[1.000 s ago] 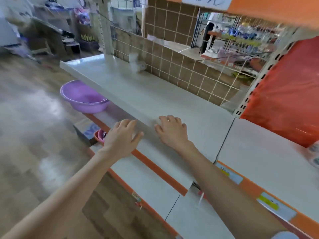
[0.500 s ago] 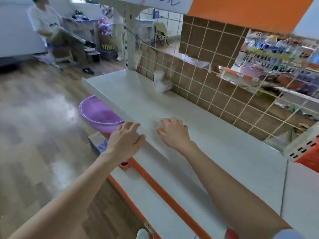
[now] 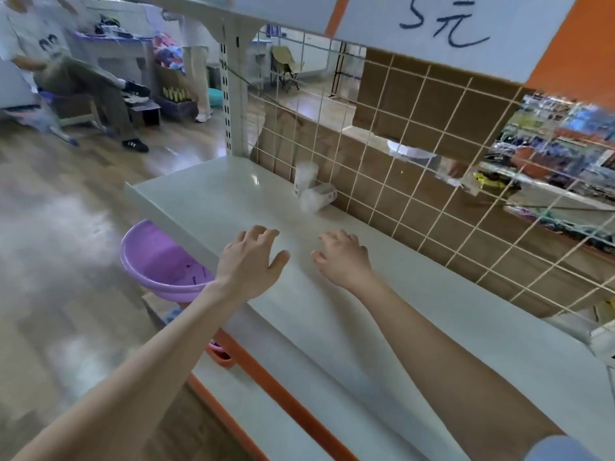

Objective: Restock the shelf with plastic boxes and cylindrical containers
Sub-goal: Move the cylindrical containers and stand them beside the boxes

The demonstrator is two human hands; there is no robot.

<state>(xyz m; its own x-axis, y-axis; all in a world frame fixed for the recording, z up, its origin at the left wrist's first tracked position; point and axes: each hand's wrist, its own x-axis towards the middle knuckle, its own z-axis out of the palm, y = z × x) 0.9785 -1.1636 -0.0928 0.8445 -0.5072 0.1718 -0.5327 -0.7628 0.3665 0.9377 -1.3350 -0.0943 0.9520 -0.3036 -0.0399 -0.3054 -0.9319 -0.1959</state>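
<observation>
My left hand point(image 3: 249, 261) and right hand point(image 3: 344, 257) are empty, fingers loose, over the white shelf point(image 3: 382, 327), so I'd go slow toward the two clear cylindrical containers point(image 3: 311, 191) by the back wire grid point(image 3: 416, 207) and stand the tipped one upright.

The pale containers point(image 3: 312, 191) at the back of the shelf point(image 3: 206, 201) are smearing into a blur, so their shapes are not reading clearly. The purple basin point(image 3: 156, 261) is hiding partly behind the shelf edge and a forearm point(image 3: 186, 327). Goods point(image 3: 559, 134) beyond the wire grid point(image 3: 392, 181) are blurring too, and the price sign point(image 3: 442, 24) is running off the top edge.
</observation>
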